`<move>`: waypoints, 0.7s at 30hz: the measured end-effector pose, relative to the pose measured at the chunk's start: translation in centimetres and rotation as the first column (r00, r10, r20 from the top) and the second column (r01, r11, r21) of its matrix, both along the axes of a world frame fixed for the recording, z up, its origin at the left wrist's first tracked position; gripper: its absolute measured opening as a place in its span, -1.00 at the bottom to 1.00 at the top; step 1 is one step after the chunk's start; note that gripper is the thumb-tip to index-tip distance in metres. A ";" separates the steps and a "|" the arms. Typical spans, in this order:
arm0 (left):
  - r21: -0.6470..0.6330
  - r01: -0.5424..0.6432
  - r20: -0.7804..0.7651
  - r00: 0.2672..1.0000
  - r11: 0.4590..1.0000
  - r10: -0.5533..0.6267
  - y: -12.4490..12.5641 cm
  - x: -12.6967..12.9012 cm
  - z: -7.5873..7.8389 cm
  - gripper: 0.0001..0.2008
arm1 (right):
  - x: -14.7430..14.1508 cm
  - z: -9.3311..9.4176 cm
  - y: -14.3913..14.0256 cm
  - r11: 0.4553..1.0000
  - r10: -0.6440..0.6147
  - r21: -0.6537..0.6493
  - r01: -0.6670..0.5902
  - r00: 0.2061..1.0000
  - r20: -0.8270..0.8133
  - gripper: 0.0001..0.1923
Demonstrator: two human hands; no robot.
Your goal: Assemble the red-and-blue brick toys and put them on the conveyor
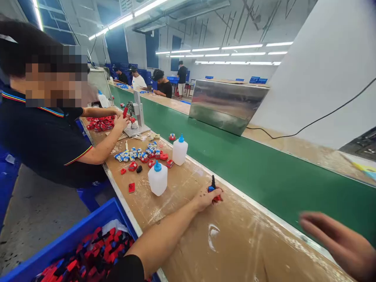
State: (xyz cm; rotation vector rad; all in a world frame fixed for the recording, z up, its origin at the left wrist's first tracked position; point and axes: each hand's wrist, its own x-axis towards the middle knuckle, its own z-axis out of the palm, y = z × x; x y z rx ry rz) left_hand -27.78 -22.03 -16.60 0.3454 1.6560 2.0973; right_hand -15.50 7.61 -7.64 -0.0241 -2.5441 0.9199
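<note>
Head view shows my left hand (207,197) resting on the brown counter (235,243), fingers curled around a small red, blue and black plastic part (214,188) whose black tip sticks upward above the knuckles. The part sits close to the counter's far edge, just beside the green conveyor belt (264,172). My right hand (337,239) hangs at the lower right, blurred, fingers spread and holding nothing, over the strip where counter meets belt.

I see 2 white squeeze bottles with blue caps standing upright on the counter: the nearer bottle (158,178) is just left of my left hand, the farther bottle (179,149) stands beyond it near the belt edge. Between and behind them lies a scatter of small red and blue parts (141,154), with 1 lone red piece (131,187) left of the nearer bottle. A blue bin (73,235) at the lower left, beside my forearm, holds a heap of red, blue and black parts.

A co-worker in a dark shirt (44,137) sits on my left, both hands at a small bench press (136,113), with a pile of red parts (100,123) by the elbow. A steel box (226,103) stands across the belt, a black cable (308,125) trailing from behind it. More people work farther down the line.
</note>
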 end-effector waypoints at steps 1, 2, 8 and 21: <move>0.062 -0.020 0.045 0.999 0.998 0.017 0.0 -0.2 -0.2 -0.42 | -3.6 0.6 -1.6 0.998 0.041 0.043 -0.045 0.996 0.080 -0.83; 0.115 -0.039 0.087 0.996 0.993 0.029 0.1 -0.5 -0.3 -0.42 | -7.6 1.0 -3.6 0.990 0.106 0.081 -0.119 0.983 0.149 -0.82; 0.361 -0.163 0.337 0.941 0.918 0.035 0.9 -0.7 -1.6 -0.37 | -32.8 0.6 -19.0 0.877 0.290 0.343 -0.338 0.939 0.184 -0.72; 0.390 -0.071 0.559 0.811 0.918 -0.175 -0.2 -2.1 -1.4 -0.57 | -46.8 -4.8 -29.8 0.749 0.461 0.380 -0.542 0.839 0.288 -0.64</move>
